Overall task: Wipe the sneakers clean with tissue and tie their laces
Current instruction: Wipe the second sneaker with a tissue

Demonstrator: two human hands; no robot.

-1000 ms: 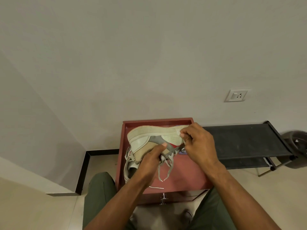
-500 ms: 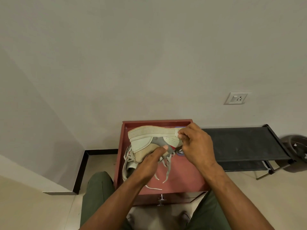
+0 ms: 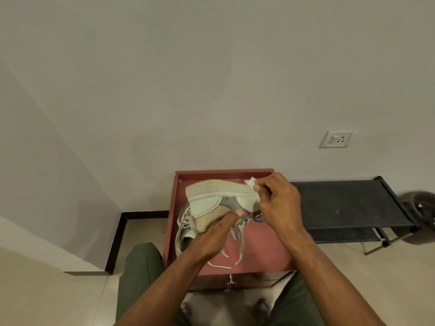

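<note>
Gripping the sneaker (image 3: 211, 203) sideways, my left hand (image 3: 211, 234) curls round its upper. Right hand (image 3: 277, 203) fingers pinch tissue (image 3: 250, 182) at the toe.

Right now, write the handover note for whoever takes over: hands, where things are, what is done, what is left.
Left hand: grips the held sneaker by its upper, sole turned up, over the red tray.
Right hand: fingers pinch a wad of tissue at the sole's toe end.
Second sneaker lies on the tray under the held one, mostly hidden.
Laces of the held sneaker hang loose, untied.
Done: wiping is under way; how much is clean I cannot tell.
Left: finish wiping, wipe the second sneaker if needed, tie the laces.
</note>
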